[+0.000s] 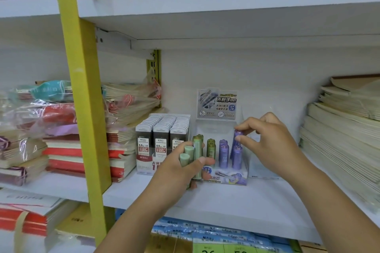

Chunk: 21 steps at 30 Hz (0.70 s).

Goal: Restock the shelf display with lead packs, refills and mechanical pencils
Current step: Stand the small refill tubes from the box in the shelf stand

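Note:
A clear display box (243, 127) with a printed header card stands on the white shelf (226, 197). Green lead tubes (211, 149) and purple lead tubes (223, 153) stand upright inside it. My left hand (176, 172) grips several pale green tubes (190, 155) in front of the box's left side. My right hand (267, 139) pinches the top of a purple tube (238, 134) at the box's right end, above the other purple tubes. To the left stands a carton of grey 0.5 HB lead packs (162, 139).
Stacks of notebooks (345, 133) fill the shelf's right side. Wrapped red and cream notebooks (123, 113) lie left of the lead packs, behind a yellow upright post (82, 88). Blue packets (205, 230) sit on the shelf below.

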Each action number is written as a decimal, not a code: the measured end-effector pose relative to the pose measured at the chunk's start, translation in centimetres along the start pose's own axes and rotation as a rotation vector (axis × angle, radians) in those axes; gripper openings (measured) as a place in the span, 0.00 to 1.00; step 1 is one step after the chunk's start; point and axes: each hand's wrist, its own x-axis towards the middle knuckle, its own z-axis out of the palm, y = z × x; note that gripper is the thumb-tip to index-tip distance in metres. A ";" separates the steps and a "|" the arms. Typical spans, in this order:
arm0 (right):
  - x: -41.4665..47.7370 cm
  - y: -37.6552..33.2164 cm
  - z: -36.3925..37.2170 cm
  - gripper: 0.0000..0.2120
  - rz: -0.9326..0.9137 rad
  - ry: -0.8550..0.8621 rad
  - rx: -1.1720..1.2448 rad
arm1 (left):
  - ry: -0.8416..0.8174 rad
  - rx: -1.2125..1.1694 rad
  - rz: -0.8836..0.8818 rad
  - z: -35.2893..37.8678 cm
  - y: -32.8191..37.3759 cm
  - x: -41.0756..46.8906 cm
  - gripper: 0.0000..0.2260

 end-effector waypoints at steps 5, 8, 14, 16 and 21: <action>0.0 -0.1 -0.1 0.11 -0.003 0.003 0.032 | 0.000 -0.009 0.000 0.0 0.0 -0.2 0.09; -0.1 -0.1 -0.4 0.16 -0.008 0.003 0.083 | -0.002 -0.009 -0.003 0.0 -0.1 -0.3 0.10; -0.1 -0.1 0.0 0.08 0.016 0.017 0.009 | -0.008 0.002 0.002 0.0 -0.1 -0.2 0.10; -0.2 -0.1 0.2 0.07 0.004 0.028 -0.017 | -0.005 -0.004 0.003 0.0 -0.1 -0.2 0.10; -0.2 -0.3 0.0 0.08 0.000 0.005 -0.002 | -0.009 -0.008 -0.001 -0.1 -0.1 -0.3 0.10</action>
